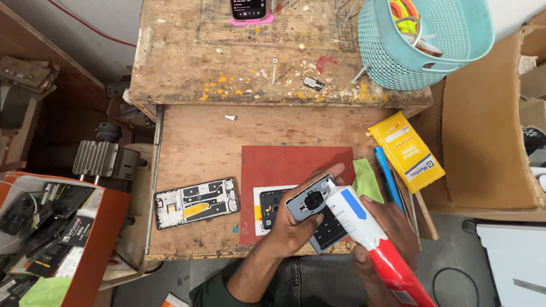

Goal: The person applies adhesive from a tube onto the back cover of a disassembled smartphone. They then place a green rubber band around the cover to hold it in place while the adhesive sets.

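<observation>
My left hand (296,224) holds a grey phone back cover (311,200) with a round camera hole, tilted above the red mat (267,162). My right hand (392,227) grips a white, blue and red glue tube (369,233), its tip touching the cover's upper right edge. Under the cover, a dark phone body (273,204) lies on a white sheet on the mat. A green cloth (365,181) sits just right of my hands.
A bare phone frame (196,202) lies on the wooden pull-out shelf to the left. A yellow packet (406,150) and blue tool (387,179) lie right. A teal basket (421,42), a screw (274,69) and a lit phone (249,9) are on the upper bench. An orange box of parts (51,233) stands at left.
</observation>
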